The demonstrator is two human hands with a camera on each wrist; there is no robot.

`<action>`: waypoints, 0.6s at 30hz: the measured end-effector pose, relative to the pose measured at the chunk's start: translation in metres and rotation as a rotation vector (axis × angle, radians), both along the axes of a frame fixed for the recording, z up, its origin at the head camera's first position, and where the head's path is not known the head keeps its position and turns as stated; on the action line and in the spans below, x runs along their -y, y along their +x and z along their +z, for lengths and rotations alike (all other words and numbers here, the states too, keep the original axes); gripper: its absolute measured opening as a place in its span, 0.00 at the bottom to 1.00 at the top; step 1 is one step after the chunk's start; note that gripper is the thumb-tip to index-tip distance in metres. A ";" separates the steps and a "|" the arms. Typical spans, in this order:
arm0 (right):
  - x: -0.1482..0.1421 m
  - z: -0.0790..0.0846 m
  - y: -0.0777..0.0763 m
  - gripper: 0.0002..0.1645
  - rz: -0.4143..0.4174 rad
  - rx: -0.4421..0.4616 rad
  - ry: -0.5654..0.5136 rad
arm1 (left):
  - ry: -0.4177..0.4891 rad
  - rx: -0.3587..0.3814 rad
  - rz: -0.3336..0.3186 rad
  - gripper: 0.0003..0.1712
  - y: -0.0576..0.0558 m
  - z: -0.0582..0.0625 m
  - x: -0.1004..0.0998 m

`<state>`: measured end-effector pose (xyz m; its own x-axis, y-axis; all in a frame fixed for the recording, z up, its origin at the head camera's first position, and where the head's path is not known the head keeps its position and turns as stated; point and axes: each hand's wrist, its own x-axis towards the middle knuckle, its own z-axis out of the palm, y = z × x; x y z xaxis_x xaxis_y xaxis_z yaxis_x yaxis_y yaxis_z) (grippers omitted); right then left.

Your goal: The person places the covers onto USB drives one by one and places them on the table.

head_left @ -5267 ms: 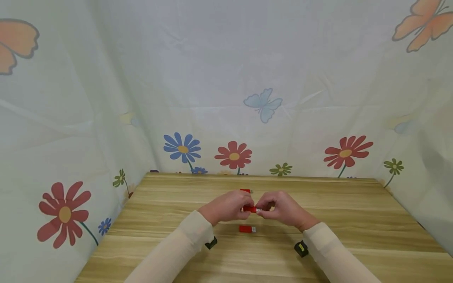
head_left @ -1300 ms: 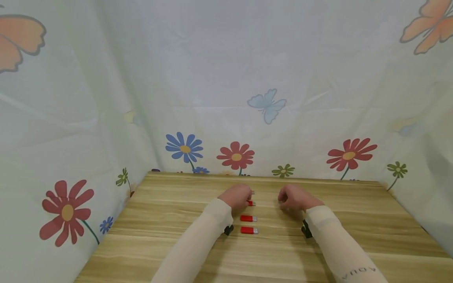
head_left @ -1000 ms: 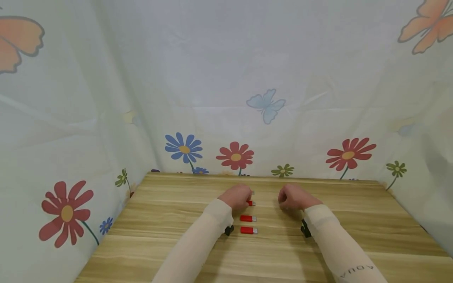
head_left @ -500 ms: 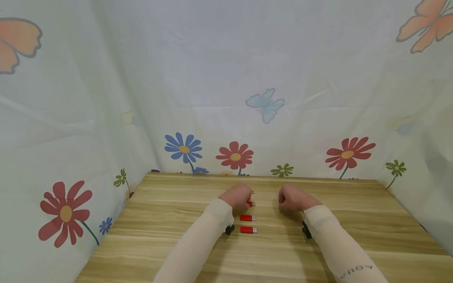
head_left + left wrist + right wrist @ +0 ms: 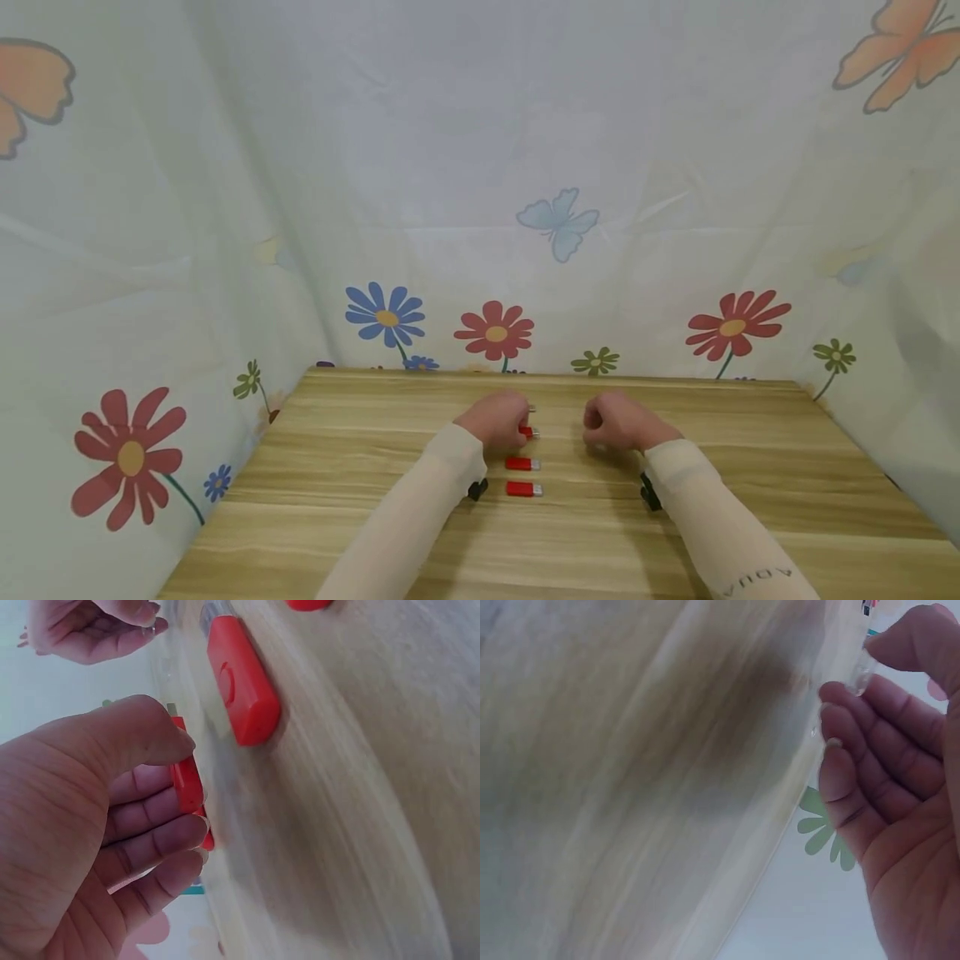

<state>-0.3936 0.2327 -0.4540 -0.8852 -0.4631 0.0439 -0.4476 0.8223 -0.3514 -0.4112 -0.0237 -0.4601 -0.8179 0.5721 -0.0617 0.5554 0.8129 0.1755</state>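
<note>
My left hand [image 5: 497, 419] pinches a red USB stick [image 5: 188, 780] between thumb and fingers, its metal plug pointing right in the head view. Across from it, my right hand [image 5: 622, 421] holds a small clear cap [image 5: 860, 679] between thumb and fingertip; the cap is hidden in the head view. Nearer the person, two more red USB sticks lie flat in a column, one [image 5: 522, 464] just in front of the left hand and another [image 5: 524, 489] closer still. Behind the left hand only the plug of a further USB stick [image 5: 532, 408] shows.
The wooden table [image 5: 360, 533] reaches back to a white curtain [image 5: 450, 167] printed with flowers and butterflies. A small clear piece [image 5: 814, 731] sits at the table's far side in the right wrist view, too small to tell what it is.
Compared with 5.3 seconds ago, the hands have come apart from one USB stick, and a second stick lies in front of them. Over the last second both hands stay nearly still.
</note>
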 end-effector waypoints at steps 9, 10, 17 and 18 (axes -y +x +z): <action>0.000 0.004 0.007 0.03 0.054 -0.103 -0.079 | 0.022 -0.032 -0.014 0.11 0.003 0.008 0.011; 0.001 0.005 0.009 0.03 0.057 -0.116 -0.076 | 0.024 -0.036 -0.019 0.11 0.004 0.009 0.012; 0.010 0.007 0.024 0.02 0.043 -0.145 -0.118 | 0.036 -0.031 -0.033 0.10 0.021 0.016 0.019; 0.012 0.007 0.026 0.02 0.037 -0.135 -0.142 | 0.036 -0.025 -0.030 0.09 0.024 0.017 0.020</action>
